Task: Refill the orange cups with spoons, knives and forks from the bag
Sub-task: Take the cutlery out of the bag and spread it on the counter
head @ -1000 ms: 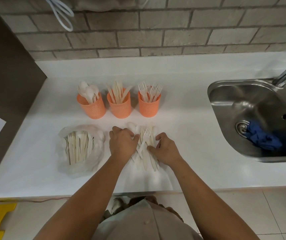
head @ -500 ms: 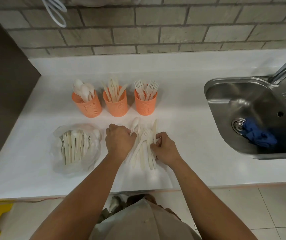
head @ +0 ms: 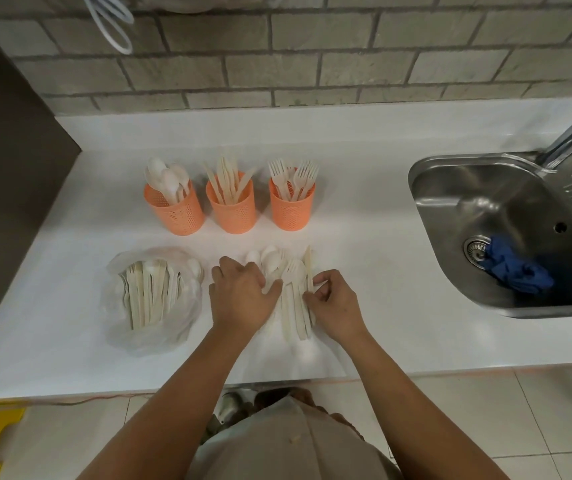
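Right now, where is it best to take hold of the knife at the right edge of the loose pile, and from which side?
Pinch the knife at its middle, coming from the right: it lies tip toward the orange cups, outermost in the pile, so that side is free. The right hand seems to pinch it there.

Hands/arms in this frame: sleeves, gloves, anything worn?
No gloves on the left hand or right hand; no watch or rings visible. Both forearms uncovered, no sleeve in view. Only clothing showing is a beige garment at the torso.
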Demonstrator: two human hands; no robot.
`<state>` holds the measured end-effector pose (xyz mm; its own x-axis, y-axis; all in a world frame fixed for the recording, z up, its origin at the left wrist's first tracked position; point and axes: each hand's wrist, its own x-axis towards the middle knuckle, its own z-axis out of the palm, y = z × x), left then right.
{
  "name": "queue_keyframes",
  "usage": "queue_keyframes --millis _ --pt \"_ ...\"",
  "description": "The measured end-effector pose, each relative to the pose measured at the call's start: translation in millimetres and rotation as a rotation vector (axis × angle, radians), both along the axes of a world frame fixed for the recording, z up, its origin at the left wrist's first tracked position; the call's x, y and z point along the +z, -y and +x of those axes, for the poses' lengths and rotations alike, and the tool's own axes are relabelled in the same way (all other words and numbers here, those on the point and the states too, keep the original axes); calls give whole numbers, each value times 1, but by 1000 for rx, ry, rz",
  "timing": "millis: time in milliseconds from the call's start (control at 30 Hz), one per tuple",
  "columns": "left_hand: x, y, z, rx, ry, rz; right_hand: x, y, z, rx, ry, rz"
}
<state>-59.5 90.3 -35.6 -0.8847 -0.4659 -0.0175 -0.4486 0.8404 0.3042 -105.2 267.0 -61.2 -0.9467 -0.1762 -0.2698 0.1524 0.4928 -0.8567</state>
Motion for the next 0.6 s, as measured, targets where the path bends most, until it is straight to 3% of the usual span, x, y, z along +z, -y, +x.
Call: queue_keyframes --millis 67,200,367,600 --pt "-5 -3 6 -62 -73 12 -1 0 1 -7 -4 -11" --pt "-9 -8 10 -117 16 16 -2 0 2 2 -27 -22" --pt "-4 -7 5 -64 -63 118 -3 -3 5 19 -58 -16" --pt "-10 -1 2 -41 -36 78 -1 -4 5 116 -132 65"
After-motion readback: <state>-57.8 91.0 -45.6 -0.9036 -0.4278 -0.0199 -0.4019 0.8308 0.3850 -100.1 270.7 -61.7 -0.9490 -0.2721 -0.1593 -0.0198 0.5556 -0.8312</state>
